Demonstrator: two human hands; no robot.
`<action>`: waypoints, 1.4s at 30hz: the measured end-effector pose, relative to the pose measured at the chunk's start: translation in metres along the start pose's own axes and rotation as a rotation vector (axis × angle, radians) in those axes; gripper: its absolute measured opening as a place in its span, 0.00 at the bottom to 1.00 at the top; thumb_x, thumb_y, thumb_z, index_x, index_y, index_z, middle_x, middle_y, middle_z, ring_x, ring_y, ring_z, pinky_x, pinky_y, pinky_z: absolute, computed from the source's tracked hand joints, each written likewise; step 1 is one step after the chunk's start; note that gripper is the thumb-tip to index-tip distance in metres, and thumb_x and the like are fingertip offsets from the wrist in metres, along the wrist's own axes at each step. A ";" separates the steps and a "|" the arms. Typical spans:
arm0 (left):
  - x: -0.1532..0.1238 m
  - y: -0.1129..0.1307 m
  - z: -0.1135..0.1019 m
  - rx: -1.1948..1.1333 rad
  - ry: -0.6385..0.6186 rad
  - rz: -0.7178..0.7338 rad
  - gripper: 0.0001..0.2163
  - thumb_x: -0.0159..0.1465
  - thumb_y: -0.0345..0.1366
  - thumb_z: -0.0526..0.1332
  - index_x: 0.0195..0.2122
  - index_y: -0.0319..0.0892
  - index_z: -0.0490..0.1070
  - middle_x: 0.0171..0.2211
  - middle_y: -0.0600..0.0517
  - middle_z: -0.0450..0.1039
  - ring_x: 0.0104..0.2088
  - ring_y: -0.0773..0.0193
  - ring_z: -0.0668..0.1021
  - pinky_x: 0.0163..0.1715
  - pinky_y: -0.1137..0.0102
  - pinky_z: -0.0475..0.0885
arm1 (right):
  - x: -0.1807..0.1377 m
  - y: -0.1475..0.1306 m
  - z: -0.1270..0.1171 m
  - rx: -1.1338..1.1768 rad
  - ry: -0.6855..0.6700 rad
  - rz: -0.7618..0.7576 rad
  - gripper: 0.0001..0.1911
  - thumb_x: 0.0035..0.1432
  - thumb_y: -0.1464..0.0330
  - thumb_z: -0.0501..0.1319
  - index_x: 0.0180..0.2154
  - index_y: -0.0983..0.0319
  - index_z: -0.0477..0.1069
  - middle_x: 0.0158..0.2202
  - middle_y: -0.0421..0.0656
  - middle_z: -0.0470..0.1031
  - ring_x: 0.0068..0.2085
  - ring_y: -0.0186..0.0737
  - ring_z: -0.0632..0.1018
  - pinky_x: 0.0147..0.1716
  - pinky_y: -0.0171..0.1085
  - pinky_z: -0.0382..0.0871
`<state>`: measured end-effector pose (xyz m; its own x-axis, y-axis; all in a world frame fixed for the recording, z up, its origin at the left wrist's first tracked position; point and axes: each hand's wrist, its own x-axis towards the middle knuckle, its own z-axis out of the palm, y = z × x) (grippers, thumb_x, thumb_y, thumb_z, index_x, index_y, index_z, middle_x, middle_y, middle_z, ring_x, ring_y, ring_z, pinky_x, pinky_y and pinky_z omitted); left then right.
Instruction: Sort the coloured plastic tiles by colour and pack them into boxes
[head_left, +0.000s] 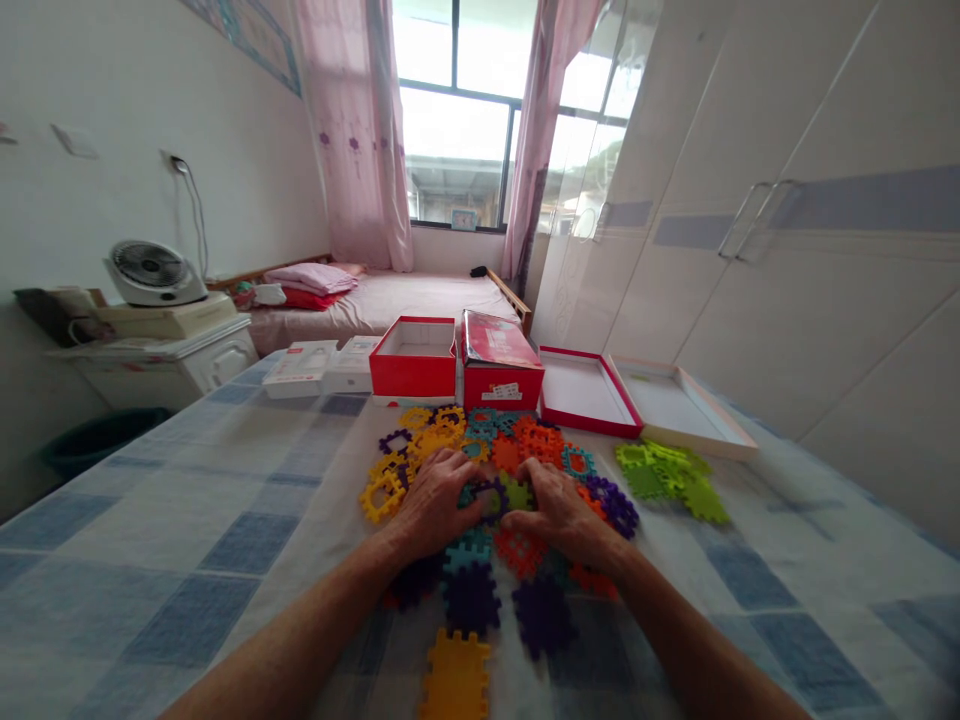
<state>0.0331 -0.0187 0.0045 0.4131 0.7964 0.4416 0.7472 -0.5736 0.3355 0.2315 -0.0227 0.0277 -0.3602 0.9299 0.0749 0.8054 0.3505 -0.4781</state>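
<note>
Flanking a purple frame piece [501,493] and a green piece [517,492] mid-heap, left hand [441,497] and right hand [556,507] have fingers curled; can't tell if either grips anything. Heap of toothed pieces [506,453] sits centre worktop [247,545], before the boxes. Risk: pieces overlap, so a sideways push could drag neighbours along or hide small ones; a sweep right could mix in the lime-green pile [667,478]. Count: two hands, two red boxes [412,372], two shallow trays [589,392], two white boxes [300,368], one yellow square [456,675] nearest, two dark purple squares [471,598] beyond it; heap too tangled to count.
</note>
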 end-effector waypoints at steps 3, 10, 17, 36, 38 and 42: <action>0.000 0.000 0.002 -0.013 0.039 -0.056 0.04 0.54 0.32 0.60 0.31 0.42 0.67 0.32 0.51 0.69 0.38 0.60 0.71 0.41 0.66 0.66 | -0.001 0.005 0.001 0.021 0.003 -0.028 0.15 0.45 0.66 0.65 0.35 0.61 0.62 0.36 0.41 0.68 0.38 0.40 0.67 0.37 0.36 0.57; 0.000 -0.002 0.003 -0.071 0.171 -0.194 0.03 0.56 0.34 0.56 0.31 0.43 0.66 0.31 0.51 0.69 0.37 0.61 0.72 0.39 0.66 0.67 | 0.002 0.005 0.002 0.193 0.091 -0.033 0.11 0.47 0.70 0.60 0.35 0.60 0.61 0.32 0.38 0.68 0.33 0.36 0.68 0.33 0.34 0.59; 0.000 -0.008 0.004 -0.081 0.166 -0.159 0.06 0.58 0.35 0.55 0.34 0.43 0.69 0.34 0.50 0.72 0.39 0.60 0.73 0.42 0.64 0.68 | -0.010 0.047 -0.062 0.146 0.400 0.183 0.10 0.52 0.64 0.57 0.37 0.60 0.64 0.29 0.39 0.71 0.30 0.36 0.71 0.31 0.34 0.61; -0.012 0.049 -0.042 -0.150 -0.154 0.293 0.24 0.54 0.44 0.63 0.53 0.49 0.65 0.54 0.49 0.67 0.58 0.54 0.64 0.58 0.56 0.57 | -0.091 0.061 -0.050 -0.074 0.052 0.280 0.37 0.49 0.55 0.60 0.59 0.61 0.57 0.50 0.50 0.67 0.37 0.42 0.75 0.37 0.40 0.68; -0.026 0.068 -0.049 -0.168 -0.356 0.441 0.32 0.49 0.46 0.67 0.56 0.53 0.61 0.58 0.49 0.62 0.61 0.50 0.59 0.60 0.51 0.52 | -0.091 0.056 -0.043 -0.112 0.050 0.302 0.39 0.47 0.56 0.61 0.59 0.62 0.56 0.54 0.52 0.64 0.45 0.48 0.73 0.41 0.42 0.67; -0.051 0.078 -0.047 -0.153 -0.536 0.562 0.38 0.48 0.37 0.68 0.60 0.54 0.56 0.63 0.48 0.55 0.63 0.48 0.54 0.60 0.49 0.48 | -0.077 0.055 -0.032 -0.098 0.070 0.247 0.37 0.47 0.60 0.62 0.58 0.64 0.57 0.57 0.53 0.61 0.54 0.51 0.68 0.49 0.46 0.63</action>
<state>0.0454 -0.1132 0.0471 0.9311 0.3405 0.1309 0.2882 -0.9065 0.3085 0.3185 -0.0712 0.0242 -0.1168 0.9927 0.0287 0.9078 0.1184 -0.4024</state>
